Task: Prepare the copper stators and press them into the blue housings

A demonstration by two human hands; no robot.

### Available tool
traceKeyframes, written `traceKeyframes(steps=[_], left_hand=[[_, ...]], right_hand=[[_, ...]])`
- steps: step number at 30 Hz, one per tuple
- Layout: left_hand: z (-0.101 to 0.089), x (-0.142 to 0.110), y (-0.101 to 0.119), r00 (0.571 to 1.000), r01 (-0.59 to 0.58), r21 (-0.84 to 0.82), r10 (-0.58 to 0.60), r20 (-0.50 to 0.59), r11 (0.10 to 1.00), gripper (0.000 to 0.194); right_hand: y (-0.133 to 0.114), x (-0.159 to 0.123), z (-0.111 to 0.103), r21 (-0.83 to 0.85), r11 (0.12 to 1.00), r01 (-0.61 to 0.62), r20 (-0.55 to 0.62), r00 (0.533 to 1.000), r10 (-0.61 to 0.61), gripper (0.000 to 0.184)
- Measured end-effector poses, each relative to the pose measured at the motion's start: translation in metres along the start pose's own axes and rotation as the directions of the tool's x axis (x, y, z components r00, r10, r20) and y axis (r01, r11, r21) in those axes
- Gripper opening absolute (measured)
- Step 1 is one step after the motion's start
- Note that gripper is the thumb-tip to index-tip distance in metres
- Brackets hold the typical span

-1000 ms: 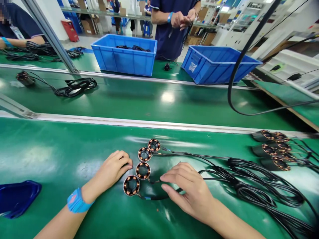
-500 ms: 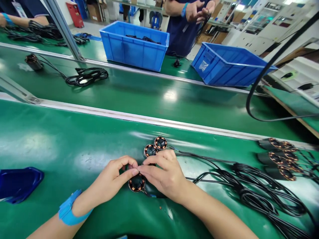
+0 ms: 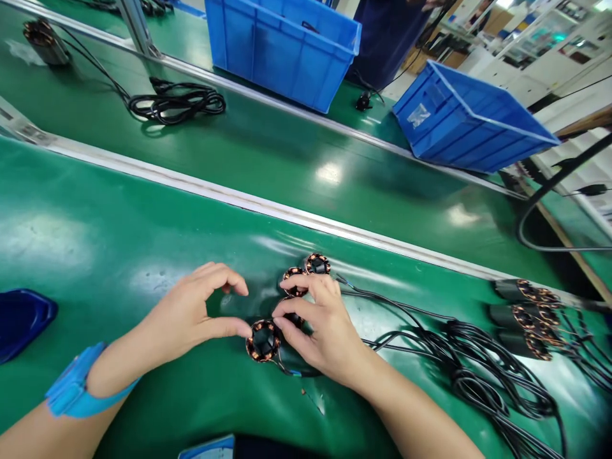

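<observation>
Several round copper-wound stator coils lie in a row on the green bench mat (image 3: 119, 255), each with a black lead. My left hand (image 3: 191, 312) is curved into an arch, its thumb tip touching the nearest coil (image 3: 262, 341) and its other fingers raised off the mat. My right hand (image 3: 320, 325) pinches the second coil (image 3: 292, 317) between thumb and forefinger, mostly hiding it. Two more coils (image 3: 292, 280) (image 3: 317, 262) stand just beyond its fingers. A blue wrist strap (image 3: 71, 389) is on my left wrist.
Black cable bundles (image 3: 478, 370) trail right toward several more stators (image 3: 526, 312). A dark blue tray (image 3: 21, 319) sits at the left edge. Beyond a metal rail (image 3: 287, 210) the conveyor carries a coiled cable (image 3: 176, 102); behind it stand two blue crates (image 3: 287, 38) (image 3: 468, 121) and a person in dark blue (image 3: 382, 32).
My right hand came from the cable side onto the row of coils and closed on one. My left hand's fingers lifted into an arch. The view tilted down.
</observation>
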State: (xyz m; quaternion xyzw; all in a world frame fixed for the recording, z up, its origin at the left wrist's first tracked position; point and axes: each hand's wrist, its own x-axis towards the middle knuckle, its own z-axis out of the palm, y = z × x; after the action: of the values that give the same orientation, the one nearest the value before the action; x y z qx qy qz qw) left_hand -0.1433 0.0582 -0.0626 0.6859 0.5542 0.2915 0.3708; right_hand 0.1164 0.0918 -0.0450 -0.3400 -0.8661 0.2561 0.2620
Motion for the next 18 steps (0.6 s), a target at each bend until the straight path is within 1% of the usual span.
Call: traceKeyframes(steps=[2, 4, 5, 9, 18], left_hand=[[-0.0022, 0.0006, -0.0029, 0.994, -0.063, 0.067, 0.056, 0.099, 0.996, 0.051], [0.0004, 0.0006, -0.0036, 0.982, -0.089, 0.104, 0.07, 0.176, 0.991, 0.05], [0.0025, 0.0004, -0.0036, 0.978, -0.092, 0.117, 0.068, 0.195, 0.989, 0.049], [0.0076, -0.0003, -0.0035, 0.977, -0.099, 0.124, 0.072, 0.202, 0.987, 0.047], [0.0069, 0.001, -0.004, 0.97, -0.11, 0.104, 0.084, 0.227, 0.989, 0.043]], right_hand=[[0.0008, -0.0007, -0.0002, 0.007, 1.0, -0.015, 0.012, 1.0, 0.015, 0.009], [0.0016, -0.0012, 0.0006, 0.003, 1.0, -0.025, 0.012, 1.0, 0.025, 0.009], [0.0018, -0.0014, 0.0012, 0.001, 1.0, -0.026, 0.011, 1.0, 0.026, 0.009], [0.0006, -0.0009, 0.0038, -0.007, 1.0, -0.017, 0.003, 1.0, 0.017, 0.009], [-0.0017, 0.0009, 0.0086, -0.042, 0.999, -0.027, 0.028, 0.999, 0.029, 0.01]])
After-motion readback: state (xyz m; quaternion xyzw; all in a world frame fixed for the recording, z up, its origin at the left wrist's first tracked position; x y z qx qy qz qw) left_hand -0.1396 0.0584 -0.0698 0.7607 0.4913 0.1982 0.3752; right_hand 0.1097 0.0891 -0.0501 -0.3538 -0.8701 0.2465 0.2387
